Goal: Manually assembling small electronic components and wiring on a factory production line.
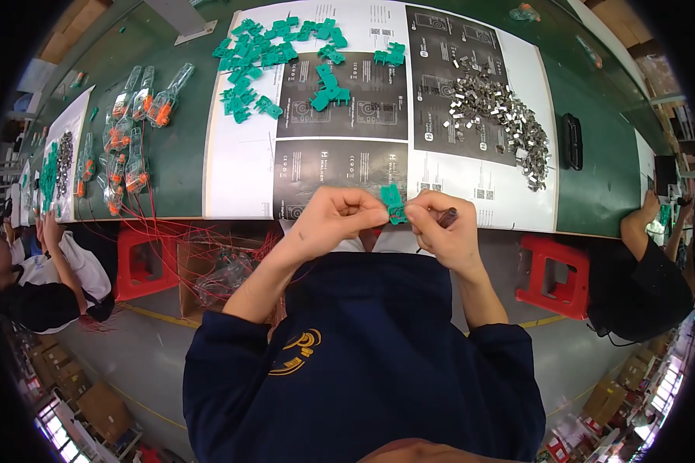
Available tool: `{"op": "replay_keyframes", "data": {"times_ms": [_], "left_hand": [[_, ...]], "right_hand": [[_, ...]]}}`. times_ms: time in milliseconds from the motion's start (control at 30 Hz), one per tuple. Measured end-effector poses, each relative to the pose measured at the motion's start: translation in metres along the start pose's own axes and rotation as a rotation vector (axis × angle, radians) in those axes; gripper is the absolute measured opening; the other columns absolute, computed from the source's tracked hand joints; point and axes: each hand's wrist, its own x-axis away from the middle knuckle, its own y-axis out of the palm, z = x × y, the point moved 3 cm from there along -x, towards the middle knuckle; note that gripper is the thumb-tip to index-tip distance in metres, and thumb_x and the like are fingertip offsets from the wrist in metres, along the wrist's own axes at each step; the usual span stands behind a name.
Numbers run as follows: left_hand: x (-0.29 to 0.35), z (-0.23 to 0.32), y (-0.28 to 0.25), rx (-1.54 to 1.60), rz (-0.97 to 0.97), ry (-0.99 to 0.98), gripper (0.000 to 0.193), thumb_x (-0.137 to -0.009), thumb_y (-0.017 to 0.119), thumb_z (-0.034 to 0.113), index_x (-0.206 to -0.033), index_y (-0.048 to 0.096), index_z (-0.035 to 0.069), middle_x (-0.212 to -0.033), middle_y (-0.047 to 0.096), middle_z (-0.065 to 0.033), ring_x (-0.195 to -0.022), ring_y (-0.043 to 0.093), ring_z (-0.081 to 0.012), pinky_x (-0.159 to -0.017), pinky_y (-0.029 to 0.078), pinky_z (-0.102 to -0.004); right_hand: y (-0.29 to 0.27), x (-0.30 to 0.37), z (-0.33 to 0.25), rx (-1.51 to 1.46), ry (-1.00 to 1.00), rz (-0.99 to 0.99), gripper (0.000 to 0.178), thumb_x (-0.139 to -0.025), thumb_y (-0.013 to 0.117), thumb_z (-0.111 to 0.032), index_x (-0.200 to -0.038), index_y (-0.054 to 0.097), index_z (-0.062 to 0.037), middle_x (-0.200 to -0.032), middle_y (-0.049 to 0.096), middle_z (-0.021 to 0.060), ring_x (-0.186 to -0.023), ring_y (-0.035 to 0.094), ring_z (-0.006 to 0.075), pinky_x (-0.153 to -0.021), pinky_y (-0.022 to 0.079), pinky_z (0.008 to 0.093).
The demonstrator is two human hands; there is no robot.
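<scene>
A small green plastic part [391, 194] is held between both hands at the table's near edge. My left hand [333, 220] pinches its left side between thumb and fingertips. With thumb and forefinger, my right hand [442, 224] grips its right side. A dark, slender object [448, 217] also sticks out of the right hand's curled fingers; its kind is hidden. Farther up the table lies a pile of similar green plastic parts [266, 50]. To the right is a heap of small shiny metal pieces [494, 108].
Clear tubes with orange ends [135, 166] and red wires lie at left. A black case [572, 141] sits at right, a metal stand [189, 23] at the back. Red stools [552, 278] and a carton [216, 278] stand below the edge. Other people work at both sides.
</scene>
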Motion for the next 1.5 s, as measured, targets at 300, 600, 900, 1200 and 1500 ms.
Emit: {"op": "replay_keyframes", "data": {"times_ms": [300, 600, 900, 1200, 1500], "left_hand": [[0.009, 0.005, 0.014, 0.042, 0.174, 0.355, 0.02, -0.085, 0.069, 0.0, -0.105, 0.064, -0.003, -0.087, 0.064, -0.0069, -0.077, 0.064, -0.0135, -0.065, 0.053, -0.0259], [0.027, 0.025, 0.02, -0.874, 0.31, 0.98, 0.03, -0.078, 0.073, -0.002, -0.107, 0.067, -0.001, -0.093, 0.064, -0.0113, -0.082, 0.065, -0.0224, -0.069, 0.053, -0.0295], [0.043, 0.031, 0.022, -0.713, 0.029, 0.671, 0.025, -0.076, 0.076, 0.0, -0.101, 0.071, 0.0, -0.092, 0.067, -0.0112, -0.079, 0.065, -0.0204, -0.067, 0.052, -0.0306], [0.03, 0.033, -0.024, -0.75, 0.002, 0.515, 0.02, -0.079, 0.075, 0.008, -0.097, 0.069, 0.003, -0.089, 0.065, -0.01, -0.082, 0.063, -0.0236, -0.072, 0.05, -0.0337], [0.06, 0.134, -0.31, -1.65, 1.212, 0.254, 0.048, -0.076, 0.075, 0.03, -0.103, 0.061, -0.007, -0.121, 0.052, -0.0259, -0.104, 0.056, -0.0433, -0.092, 0.047, -0.0454]], "right_hand": [[0.011, -0.007, -0.003, 0.001, 0.053, 0.084, 0.016, -0.094, 0.058, -0.006, -0.084, 0.063, 0.0055, -0.061, 0.053, 0.0039, -0.039, 0.034, 0.002, -0.034, 0.026, 0.0206], [0.008, -0.012, -0.014, -0.07, 0.021, -0.197, 0.009, -0.086, 0.067, -0.005, -0.086, 0.064, 0.0038, -0.061, 0.053, 0.003, -0.04, 0.037, 0.0048, -0.036, 0.029, 0.0235], [0.024, 0.012, -0.046, 0.757, -0.567, -0.333, 0.014, -0.072, 0.075, -0.003, -0.083, 0.066, -0.0007, -0.06, 0.052, 0.0096, -0.044, 0.046, 0.0198, -0.041, 0.034, 0.0303], [0.009, -0.003, -0.049, 0.62, -0.324, -0.491, 0.008, -0.077, 0.07, -0.006, -0.075, 0.067, 0.0009, -0.057, 0.054, 0.0067, -0.044, 0.046, 0.0121, -0.041, 0.03, 0.0283], [-0.291, -0.021, -0.14, -0.222, -0.447, 0.512, 0.023, -0.095, 0.058, -0.019, -0.091, 0.064, 0.0032, -0.059, 0.044, -0.0005, -0.038, 0.025, 0.005, -0.035, 0.019, 0.0209]]}}
